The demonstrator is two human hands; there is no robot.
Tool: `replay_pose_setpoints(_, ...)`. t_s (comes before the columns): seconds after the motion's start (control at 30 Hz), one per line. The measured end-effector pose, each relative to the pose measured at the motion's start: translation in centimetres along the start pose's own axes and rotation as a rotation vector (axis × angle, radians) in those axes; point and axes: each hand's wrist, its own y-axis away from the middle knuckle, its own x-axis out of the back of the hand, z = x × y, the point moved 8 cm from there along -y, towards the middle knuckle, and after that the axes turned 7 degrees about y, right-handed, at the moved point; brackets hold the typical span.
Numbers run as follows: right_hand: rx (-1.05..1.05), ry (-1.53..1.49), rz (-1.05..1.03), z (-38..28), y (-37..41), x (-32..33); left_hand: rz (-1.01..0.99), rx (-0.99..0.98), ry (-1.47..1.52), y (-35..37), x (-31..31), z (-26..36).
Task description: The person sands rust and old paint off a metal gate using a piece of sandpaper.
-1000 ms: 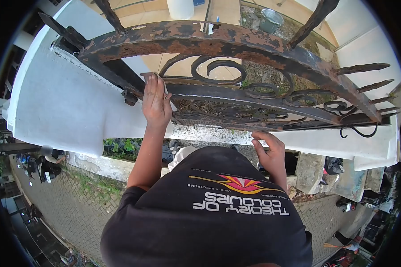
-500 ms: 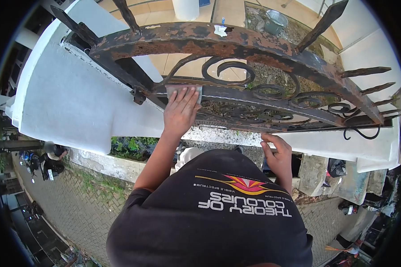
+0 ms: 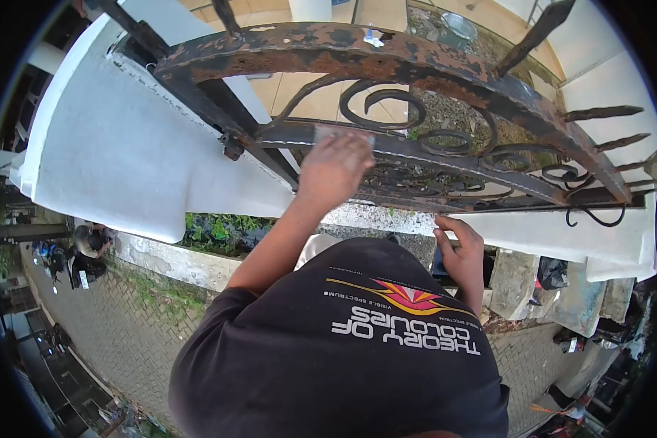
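My left hand (image 3: 337, 169), blurred by motion, presses a flat grey sheet (image 3: 321, 133) onto the dark middle bar (image 3: 409, 152) of an iron gate. Its fingers lie over the sheet, which shows at both sides of them. Above it curves the gate's rusty arched top rail (image 3: 299, 64), with peeling dark paint. A scrolled iron curl (image 3: 383, 93) stands between arch and bar. My right hand (image 3: 466, 252) is lower right, beside the white ledge (image 3: 387, 219); its thumb and forefinger are bent and slightly apart, with nothing visible between them.
Pointed spikes (image 3: 536, 36) stick out from the arch. A white pillar (image 3: 117, 139) stands left of the gate, and a white wall (image 3: 562, 237) extends right. Behind the gate is a metal bucket (image 3: 458, 31). A person (image 3: 91, 239) is at far left beside the paved lane (image 3: 150, 332).
My left hand and the grey sheet have slid right along the middle bar. The view has shifted slightly; my right hand stays beside the ledge.
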Motion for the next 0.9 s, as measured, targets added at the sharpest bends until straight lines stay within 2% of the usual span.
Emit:
replay_pose_setpoints(0.1, 0.058, 0.047, 0.006, -1.7, -0.9, 0.7, 0.097, -0.14, 0.128, 2.0, 1.0, 1.7)
replay_pose_setpoints(0.2, 0.012, -0.111, 0.052, -0.9, -1.1, 1.2, 0.269, -0.04, 0.051, 5.0, 5.8, -1.5)
replay_pose_setpoints(0.37, 0.126, 0.042, -0.081, -2.9, -2.5, 1.1, 0.67, 0.04, -0.099, 9.9, 14.4, -3.6)
replay_pose_setpoints(0.43, 0.298, 0.047, -0.012, -5.5, -3.8, 3.1, 0.725, 0.046, -0.137, 8.2, 15.6, -4.5)
replay_pose_setpoints(0.57, 0.841, 0.0, 0.288, -13.2, -6.1, 8.5, 0.818, 0.039, -0.162, 2.2, 16.2, -7.5)
replay_pose_setpoints(0.67, 1.081, 0.232, 0.506, -17.8, -7.0, 11.1, 0.897, -0.031, -0.225, 1.6, 14.8, -8.2)
replay_pose_setpoints(0.77, 1.052, 0.493, 0.673, -21.0, -9.7, 11.3, 0.905, -0.036, -0.201, 1.9, 15.5, -7.7)
replay_pose_setpoints(0.8, 1.063, 0.492, 0.674, -21.5, -10.5, 10.8, 0.854, -0.025, -0.18, 1.8, 15.6, -7.6)
replay_pose_setpoints(0.87, 0.845, 0.625, 0.786, -21.8, -13.1, 10.3, 0.796, -0.022, -0.16, 1.8, 15.8, -7.8)
replay_pose_setpoints(0.9, 0.868, 0.617, 0.785, -22.1, -13.4, 9.6, 0.811, -0.011, -0.174, 1.9, 16.0, -7.8)
